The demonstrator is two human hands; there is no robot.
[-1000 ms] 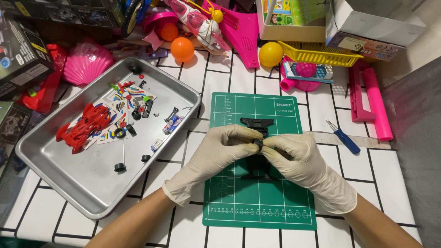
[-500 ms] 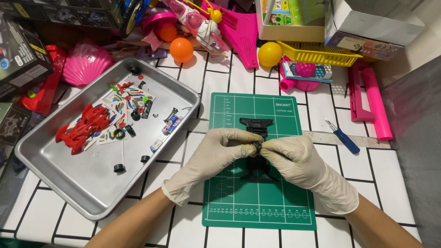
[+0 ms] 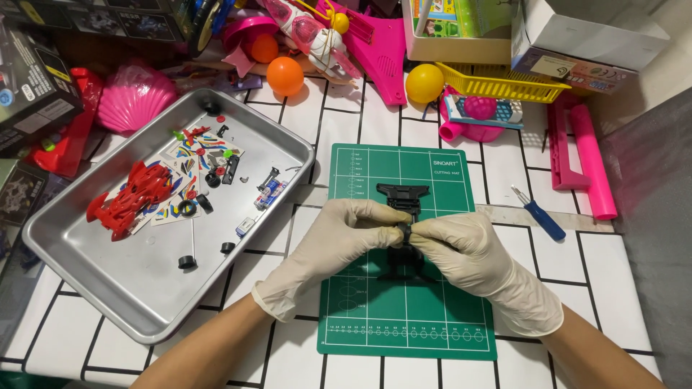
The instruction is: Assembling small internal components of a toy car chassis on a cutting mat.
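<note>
Both hands are wearing cream latex gloves and are meeting over the middle of the green cutting mat (image 3: 360, 317), which is lying on the white-tiled bench (image 3: 634, 259). The left hand (image 3: 339, 241) and the right hand (image 3: 468, 252) are pinching a small black wheel-like part (image 3: 405, 232) between their fingertips, fingers closed tightly around it. Directly below and partly hidden by the hands, a black plastic model-car chassis (image 3: 402, 196) is resting on the mat, its far end showing beyond the fingers and its near end poking out beneath the palms.

To the left of the mat, a shallow silver metal tray (image 3: 108, 288) is holding a red plastic car body shell (image 3: 130, 198), a colourful sticker sheet (image 3: 205, 155), several small black wheels (image 3: 187, 262) and other tiny parts. To the right of the mat, a blue-handled screwdriver (image 3: 537, 214) is lying on the tiles. Along the far edge, an orange ball (image 3: 285, 75), a yellow ball (image 3: 424, 83), a yellow plastic basket (image 3: 504, 83) and pink plastic toys (image 3: 137, 97) are crowding the bench.
</note>
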